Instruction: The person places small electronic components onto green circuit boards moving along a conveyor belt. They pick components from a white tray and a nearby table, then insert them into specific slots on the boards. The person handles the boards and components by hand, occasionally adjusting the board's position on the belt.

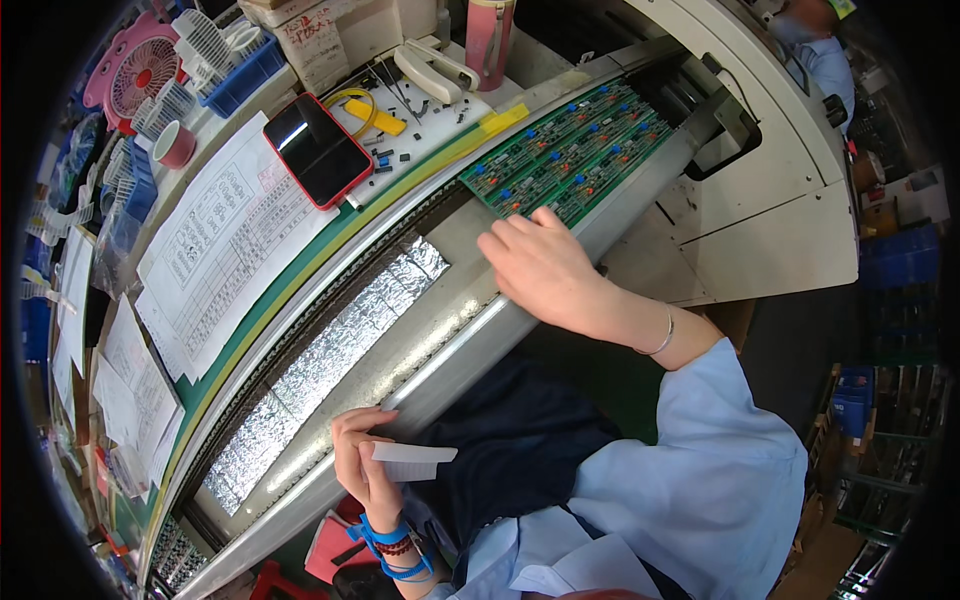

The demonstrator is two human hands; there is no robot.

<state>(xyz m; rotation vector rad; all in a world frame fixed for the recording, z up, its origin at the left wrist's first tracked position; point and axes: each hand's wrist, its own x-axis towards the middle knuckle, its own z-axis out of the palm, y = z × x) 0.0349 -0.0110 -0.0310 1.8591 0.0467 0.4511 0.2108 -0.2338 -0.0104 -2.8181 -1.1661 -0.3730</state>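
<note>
Just beyond the right hand, whose fingers curl loosely at its near edge, the green circuit-board panel lies on the conveyor, apparently populated; remaining work is unclear. The left hand pinches a white strip.

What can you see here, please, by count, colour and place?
Conveyor: one, grey, centre
Circuit boards: several, green, on conveyor
Foil: one strip, silver, on conveyor
Slip: one, white, lower centre
Smartphone: one, black-and-red, upper left
Papers: several, white, left
Fan: one, pink, top left
Cup: one, pink, left of smartphone
Tumbler: one, pink, top centre
Bins: several, blue, upper left
Machine: one, cream, upper right
Co-worker: one, light-blue sleeve, top right
Left hand: one, holding slip
Right hand: one, beside circuit boards
</note>
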